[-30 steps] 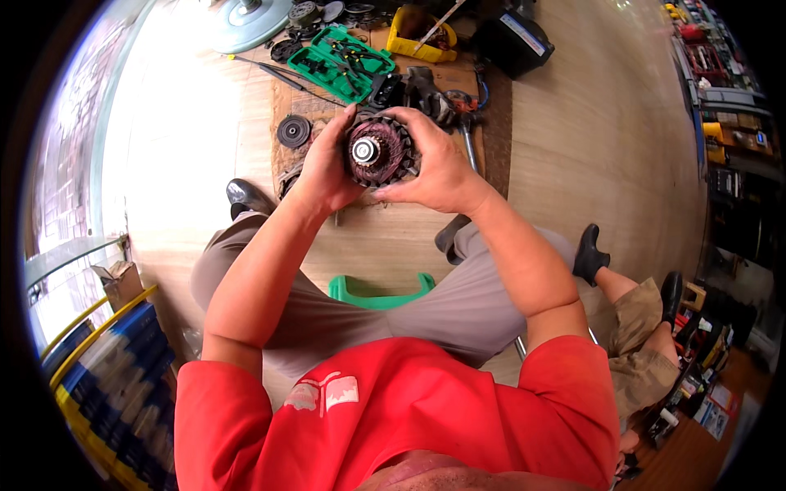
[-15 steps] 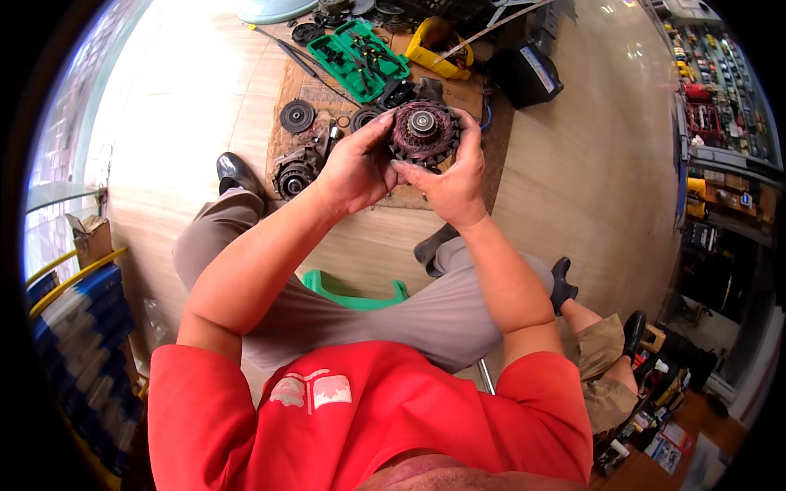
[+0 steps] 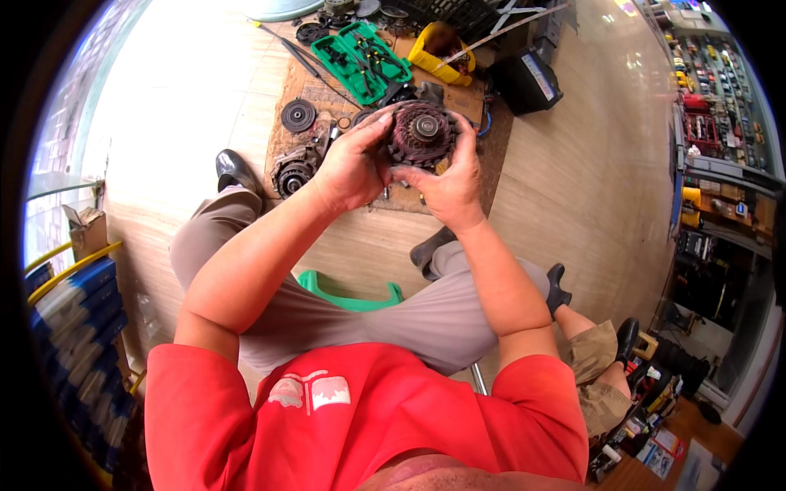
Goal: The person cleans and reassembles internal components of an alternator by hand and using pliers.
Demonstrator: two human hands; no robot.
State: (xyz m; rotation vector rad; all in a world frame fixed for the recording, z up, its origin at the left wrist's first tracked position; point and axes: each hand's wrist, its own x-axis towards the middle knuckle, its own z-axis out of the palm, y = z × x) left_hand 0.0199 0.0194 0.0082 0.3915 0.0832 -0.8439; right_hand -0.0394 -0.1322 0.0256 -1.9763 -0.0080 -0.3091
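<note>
Over the cardboard mat, I hold an alternator [image 3: 425,135] between both hands, its reddish windings and central shaft facing up. My left hand [image 3: 352,170] is closed round its left side, thumb and fingers along the rim. On the right side my right hand [image 3: 454,186] grips it, fingers curled over the far edge and thumb reaching across the near edge. The alternator's underside is hidden. Below and left of it lies a dark metal housing [image 3: 293,173] with a round centre. A ringed disc like a pulley [image 3: 298,115] sits farther up on the mat.
A brown cardboard mat [image 3: 315,88] covers the floor ahead. On it an open green tool case [image 3: 362,61] and a yellow container [image 3: 442,56] stand farther away. A black box [image 3: 526,80] is at their right. Another person's legs [image 3: 602,360] show at right, blue boxes [image 3: 86,303] at left.
The alternator has tilted slightly in my hands, so its windings show at a different angle. Both hands keep their grip, and the whole view has shifted a little.
</note>
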